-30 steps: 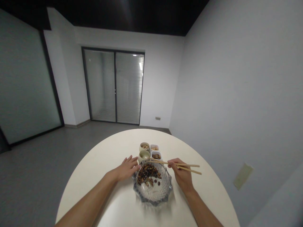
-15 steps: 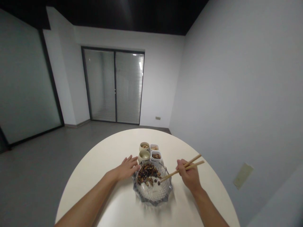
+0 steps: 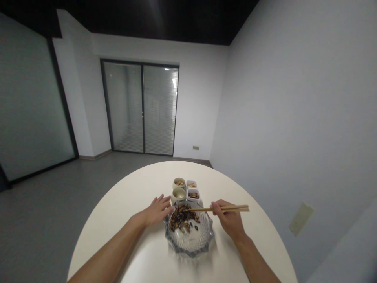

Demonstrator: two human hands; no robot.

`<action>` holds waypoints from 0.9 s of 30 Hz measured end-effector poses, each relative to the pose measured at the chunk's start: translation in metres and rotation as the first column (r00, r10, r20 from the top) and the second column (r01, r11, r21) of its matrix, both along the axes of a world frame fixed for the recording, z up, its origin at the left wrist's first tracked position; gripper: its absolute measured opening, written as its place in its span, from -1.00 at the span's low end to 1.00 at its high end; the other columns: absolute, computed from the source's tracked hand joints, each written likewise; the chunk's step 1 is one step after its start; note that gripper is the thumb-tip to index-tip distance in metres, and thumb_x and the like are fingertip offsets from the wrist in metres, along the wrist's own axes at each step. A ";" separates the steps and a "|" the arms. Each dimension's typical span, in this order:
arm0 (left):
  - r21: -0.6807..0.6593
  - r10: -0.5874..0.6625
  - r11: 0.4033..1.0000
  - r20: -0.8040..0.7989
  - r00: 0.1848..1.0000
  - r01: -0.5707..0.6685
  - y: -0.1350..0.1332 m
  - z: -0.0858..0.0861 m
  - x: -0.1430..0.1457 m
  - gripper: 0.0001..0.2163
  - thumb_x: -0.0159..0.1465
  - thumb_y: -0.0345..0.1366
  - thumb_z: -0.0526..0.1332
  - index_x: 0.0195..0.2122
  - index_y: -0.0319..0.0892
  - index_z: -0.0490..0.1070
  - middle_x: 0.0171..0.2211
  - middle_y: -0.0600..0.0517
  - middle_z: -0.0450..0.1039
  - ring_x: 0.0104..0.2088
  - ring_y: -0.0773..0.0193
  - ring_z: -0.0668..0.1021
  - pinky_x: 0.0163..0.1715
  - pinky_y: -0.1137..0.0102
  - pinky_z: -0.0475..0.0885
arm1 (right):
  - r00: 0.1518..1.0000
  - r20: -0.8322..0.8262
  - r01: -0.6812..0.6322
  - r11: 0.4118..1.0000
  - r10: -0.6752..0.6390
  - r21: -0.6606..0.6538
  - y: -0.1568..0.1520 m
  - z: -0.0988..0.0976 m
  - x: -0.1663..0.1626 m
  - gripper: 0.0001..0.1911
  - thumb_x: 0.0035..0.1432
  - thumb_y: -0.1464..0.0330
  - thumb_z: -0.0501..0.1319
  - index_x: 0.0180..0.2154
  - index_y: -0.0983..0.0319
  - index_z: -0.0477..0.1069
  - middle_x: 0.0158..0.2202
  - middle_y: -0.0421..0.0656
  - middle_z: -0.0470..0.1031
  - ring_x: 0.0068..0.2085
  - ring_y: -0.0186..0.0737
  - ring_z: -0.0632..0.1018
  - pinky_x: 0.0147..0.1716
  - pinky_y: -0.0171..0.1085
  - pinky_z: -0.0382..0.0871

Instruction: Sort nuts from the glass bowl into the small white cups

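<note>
A scalloped clear glass bowl [image 3: 193, 248] stands on the table, with a heap of dark, elongated seeds or dried pieces [image 3: 180, 220] along its left and far side. My right hand [image 3: 229, 218] grips a pair of wooden chopsticks [image 3: 203, 209], held almost level. Their tips reach the far part of the heap; whether they pinch a piece I cannot make out. Two small dark round pieces [image 3: 196, 227] lie apart near the bowl's middle. My left hand [image 3: 159, 209] rests with fingers spread at the bowl's left rim, its fingertips by the glass.
Behind the bowl stand two pale green cups, the far cup [image 3: 179, 183] with light nuts and the near cup [image 3: 178, 193] showing a bare inside. Beside them are two white dishes, one dish [image 3: 193, 194] of brown pieces, one dish [image 3: 191, 184] of pale pieces. All share a round white table [image 3: 141, 251].
The chopsticks have swung from the loose round pieces up and left to the far part of the heap, and now lie flatter and closer together. My left hand stays put.
</note>
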State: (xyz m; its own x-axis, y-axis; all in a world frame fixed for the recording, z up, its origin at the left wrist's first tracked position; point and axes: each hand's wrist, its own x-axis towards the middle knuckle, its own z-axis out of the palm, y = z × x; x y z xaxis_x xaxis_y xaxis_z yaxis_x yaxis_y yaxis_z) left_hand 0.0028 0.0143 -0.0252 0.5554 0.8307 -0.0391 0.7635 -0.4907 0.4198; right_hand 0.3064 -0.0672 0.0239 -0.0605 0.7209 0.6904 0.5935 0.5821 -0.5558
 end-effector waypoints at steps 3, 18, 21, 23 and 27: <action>0.002 0.000 1.000 -0.001 1.000 0.000 0.000 -0.002 -0.002 -0.46 0.47 0.12 -0.20 0.27 -0.02 0.28 0.40 -0.04 -0.08 0.37 -0.15 -0.10 0.28 -0.11 -0.19 | 0.999 -0.018 0.031 1.000 -0.031 -0.001 0.002 -0.002 0.002 -0.54 0.31 0.14 0.12 -0.57 0.20 0.43 -0.62 -0.20 0.45 -0.53 -0.25 0.48 -0.51 -0.34 0.31; -0.007 0.004 1.000 0.013 1.000 -0.004 -0.001 -0.001 0.000 -0.43 0.45 0.16 -0.21 0.29 0.00 0.25 0.40 -0.05 -0.08 0.37 -0.17 -0.11 0.27 -0.12 -0.21 | 0.998 -0.056 -0.037 0.984 0.027 -0.176 0.004 -0.003 0.001 -0.62 0.25 0.13 0.18 -0.53 0.19 0.47 -0.58 -0.20 0.52 -0.48 -0.21 0.53 -0.43 -0.31 0.37; -0.003 -0.003 1.000 0.019 1.000 0.003 -0.001 -0.002 -0.002 -0.44 0.45 0.16 -0.21 0.31 0.03 0.22 0.40 -0.03 -0.08 0.37 -0.16 -0.11 0.27 -0.12 -0.20 | 0.996 -0.082 -0.035 0.989 0.024 -0.145 0.004 -0.002 0.001 -0.64 0.24 0.14 0.19 -0.51 0.19 0.49 -0.57 -0.19 0.52 -0.47 -0.21 0.53 -0.43 -0.31 0.37; 0.000 -0.007 1.000 0.018 1.000 0.007 -0.001 -0.002 -0.003 -0.44 0.46 0.16 -0.21 0.31 0.04 0.21 0.40 -0.03 -0.08 0.37 -0.16 -0.11 0.27 -0.13 -0.20 | 0.995 -0.095 -0.031 0.992 0.019 -0.123 0.003 -0.001 0.001 -0.65 0.24 0.15 0.20 -0.51 0.19 0.50 -0.56 -0.19 0.52 -0.48 -0.21 0.52 -0.44 -0.31 0.37; -0.002 -0.011 1.000 0.013 1.000 0.012 0.000 -0.004 -0.004 -0.45 0.46 0.15 -0.20 0.31 0.04 0.21 0.40 -0.03 -0.08 0.37 -0.18 -0.11 0.27 -0.15 -0.20 | 0.995 -0.097 -0.005 0.997 -0.002 -0.081 0.003 0.001 0.002 -0.62 0.22 0.14 0.20 -0.55 0.19 0.47 -0.59 -0.19 0.49 -0.51 -0.22 0.48 -0.50 -0.31 0.33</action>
State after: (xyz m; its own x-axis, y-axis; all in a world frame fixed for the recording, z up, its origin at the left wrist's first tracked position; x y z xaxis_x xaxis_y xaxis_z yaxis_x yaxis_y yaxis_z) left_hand -0.0015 0.0147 -0.0291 0.5654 0.8241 -0.0335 0.7522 -0.4985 0.4310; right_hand 0.3081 -0.0645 0.0253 0.0027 0.7747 0.6324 0.5337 0.5337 -0.6560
